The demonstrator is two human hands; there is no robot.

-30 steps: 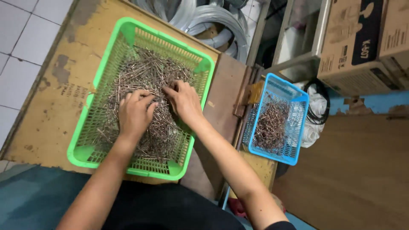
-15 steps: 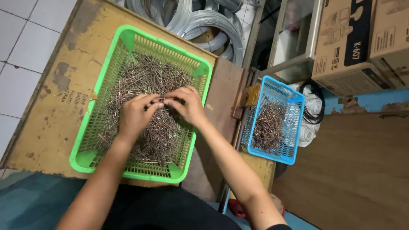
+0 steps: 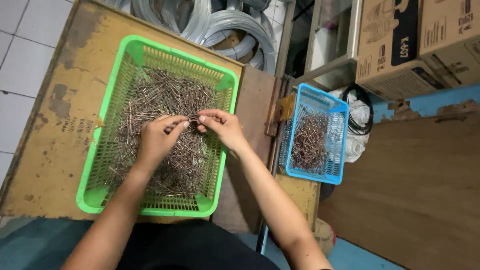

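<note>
Over the green basket [image 3: 112,95] on the bench [image 3: 55,115], the left hand [image 3: 157,140] and right hand [image 3: 222,127] met, each grip pinching small metal pins [image 3: 165,95]

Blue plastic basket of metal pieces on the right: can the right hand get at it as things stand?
Probably yes. The right hand is over the green plastic basket, pinching metal pieces. The blue plastic basket sits open-topped just beyond, with nothing standing between them.
</note>
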